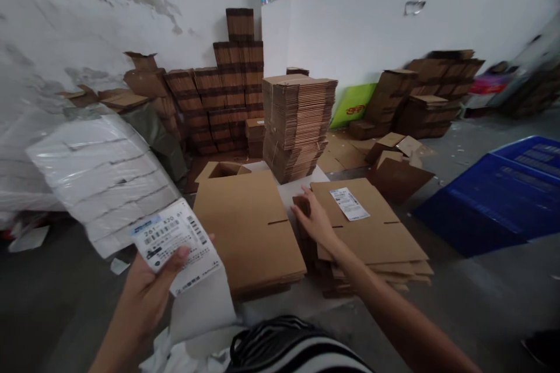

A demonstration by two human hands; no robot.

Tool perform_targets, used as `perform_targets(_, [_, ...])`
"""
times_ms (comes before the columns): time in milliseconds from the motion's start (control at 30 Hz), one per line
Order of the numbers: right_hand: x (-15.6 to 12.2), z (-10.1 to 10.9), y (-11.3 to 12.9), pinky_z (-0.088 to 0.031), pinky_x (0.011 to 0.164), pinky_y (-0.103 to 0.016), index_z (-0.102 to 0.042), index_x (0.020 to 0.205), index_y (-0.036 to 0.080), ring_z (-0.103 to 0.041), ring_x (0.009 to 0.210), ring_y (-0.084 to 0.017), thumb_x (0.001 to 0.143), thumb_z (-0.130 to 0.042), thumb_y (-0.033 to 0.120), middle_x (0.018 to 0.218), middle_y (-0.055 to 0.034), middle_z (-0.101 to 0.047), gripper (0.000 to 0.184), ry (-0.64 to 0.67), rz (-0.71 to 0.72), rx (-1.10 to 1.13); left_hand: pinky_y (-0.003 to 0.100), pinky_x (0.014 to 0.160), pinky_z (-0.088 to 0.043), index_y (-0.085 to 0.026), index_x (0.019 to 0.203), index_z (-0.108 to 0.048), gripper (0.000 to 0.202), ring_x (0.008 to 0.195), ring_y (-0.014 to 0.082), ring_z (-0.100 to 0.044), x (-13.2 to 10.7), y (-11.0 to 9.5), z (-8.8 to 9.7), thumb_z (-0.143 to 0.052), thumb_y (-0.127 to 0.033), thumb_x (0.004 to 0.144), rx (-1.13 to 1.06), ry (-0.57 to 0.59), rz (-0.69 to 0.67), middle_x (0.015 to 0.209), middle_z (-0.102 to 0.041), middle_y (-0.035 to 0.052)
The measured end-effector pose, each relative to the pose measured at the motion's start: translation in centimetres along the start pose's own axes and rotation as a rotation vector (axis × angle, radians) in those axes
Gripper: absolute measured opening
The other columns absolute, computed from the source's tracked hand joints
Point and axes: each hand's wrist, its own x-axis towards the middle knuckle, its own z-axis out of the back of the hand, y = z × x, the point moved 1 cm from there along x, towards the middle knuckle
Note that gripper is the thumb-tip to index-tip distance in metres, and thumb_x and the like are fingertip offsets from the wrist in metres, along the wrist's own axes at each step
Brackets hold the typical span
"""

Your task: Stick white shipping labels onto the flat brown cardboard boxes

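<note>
My left hand [153, 285] is closed round a strip of printed shipping labels [177, 239], with the thumb pressed on its face. White backing paper [203, 303] trails down from the strip toward my lap. My right hand [315, 218] is at the left edge of a pile of flattened cardboard boxes [376, 242], fingers apart and slightly bent; whether they touch the cardboard I cannot tell. A shipping label [349, 204] lies on the top box of that pile. Between my hands is another pile of flattened boxes [245, 227], its top sheet without a label.
A tall bundle of folded cartons [300, 122] stands just beyond both piles. Plastic-wrapped white packs [109, 169] are at the left, and a blue crate [494, 192] at the right. Stacked cartons [219, 93] line the wall; an open carton [398, 175] sits on the floor.
</note>
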Motion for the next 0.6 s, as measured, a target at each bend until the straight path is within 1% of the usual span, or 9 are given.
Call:
perform_targets(67, [-0.8,1.9,6.6,-0.045,0.094,-0.036,-0.038,0.136,0.021,-0.060,0.104,-0.018,0.091,-0.047,0.036,0.110,-0.0095,-0.065,0.048,0.056,0.257,0.364,0.036,0.094,-0.049,-0.019,0.094,-0.072,0.038,0.101,0.0292,-0.062,-0.6,0.2,-0.5,-0.074,-0.045,0.067,0.140,0.075,-0.091,0.097,-0.073,0.0079])
perform_targets(100, [-1.3,2.5,9.6,-0.046,0.092,-0.032,-0.044,0.131,0.024,-0.061,0.100,-0.016,0.088,-0.053,0.034,0.106,-0.0061,-0.066,0.046,0.149,0.392,0.449,0.035,0.098,-0.045,-0.020,0.089,-0.074,0.032,0.102,0.0284,-0.062,-0.9,0.2,-0.6,-0.075,-0.044,0.067,0.210,0.088,-0.143,0.094,-0.073,0.0075])
perform_targets(167, [-2.2,3.0,14.0,-0.047,0.090,-0.028,-0.055,0.117,0.025,-0.062,0.097,-0.014,0.085,-0.058,0.025,0.102,-0.0021,-0.067,0.032,0.276,0.603,0.481,0.033,0.094,-0.047,-0.022,0.083,-0.074,0.028,0.096,0.0279,-0.063,-1.6,0.0,-0.8,-0.079,-0.038,0.061,0.266,0.144,-0.168,0.088,-0.072,0.0066])
perform_targets(233, [-2.9,2.2,16.2,-0.046,0.089,-0.027,-0.060,0.107,0.023,-0.060,0.097,-0.014,0.087,-0.053,0.017,0.101,-0.0016,-0.068,0.022,0.250,0.693,0.447,0.034,0.083,-0.054,-0.020,0.085,-0.074,0.030,0.086,0.0278,-0.065,-2.3,-0.7,-0.8,-0.076,-0.042,0.064,0.068,0.199,-0.026,0.082,-0.071,0.0077])
perform_targets(300, [-3.5,1.0,17.0,-0.045,0.089,-0.029,-0.059,0.108,0.020,-0.059,0.098,-0.015,0.089,-0.048,0.015,0.102,-0.0037,-0.068,0.023,0.185,0.744,0.416,0.036,0.072,-0.057,-0.016,0.089,-0.074,0.039,0.076,0.0263,-0.067,-2.6,-1.5,-0.7,-0.057,-0.050,0.079,-0.289,0.179,0.230,0.081,-0.072,0.0102])
perform_targets(367, [-3.9,0.2,17.5,-0.045,0.089,-0.032,-0.060,0.106,0.017,-0.058,0.097,-0.016,0.090,-0.047,0.016,0.099,-0.0057,-0.067,0.021,0.199,0.854,0.389,0.032,0.065,-0.057,-0.012,0.089,-0.072,0.042,0.066,0.0212,-0.067,-2.1,-2.0,-0.4,-0.039,-0.039,0.091,-0.587,0.058,0.389,0.077,-0.071,0.0107])
perform_targets(467, [-2.8,1.2,18.4,-0.045,0.083,-0.031,-0.062,0.088,0.018,-0.056,0.091,-0.016,0.091,-0.048,0.019,0.089,-0.0047,-0.063,0.014,0.258,0.920,0.458,0.020,0.053,-0.053,-0.007,0.093,-0.067,0.026,0.056,0.0139,-0.064,0.4,-1.5,1.7,-0.041,-0.012,0.089,-0.677,-0.199,0.335,0.068,-0.069,0.0068])
perform_targets(533, [-0.3,2.6,18.8,-0.046,0.078,-0.028,-0.059,0.084,0.019,-0.056,0.085,-0.013,0.092,-0.048,0.025,0.085,-0.0025,-0.060,0.015,0.222,0.790,0.620,0.018,0.054,-0.053,-0.008,0.106,-0.061,0.027,0.053,0.0119,-0.063,2.3,-0.2,4.1,-0.039,-0.007,0.089,-0.662,-0.429,0.232,0.063,-0.067,0.0025])
perform_targets(600, [3.1,2.9,18.4,-0.046,0.075,-0.027,-0.054,0.088,0.019,-0.056,0.080,-0.012,0.095,-0.040,0.031,0.085,-0.0019,-0.059,0.020,0.116,0.576,0.660,0.017,0.061,-0.054,-0.013,0.120,-0.052,0.039,0.057,0.0105,-0.065,3.5,1.3,6.5,-0.026,-0.006,0.092,-0.648,-0.551,0.155,0.061,-0.066,-0.0010])
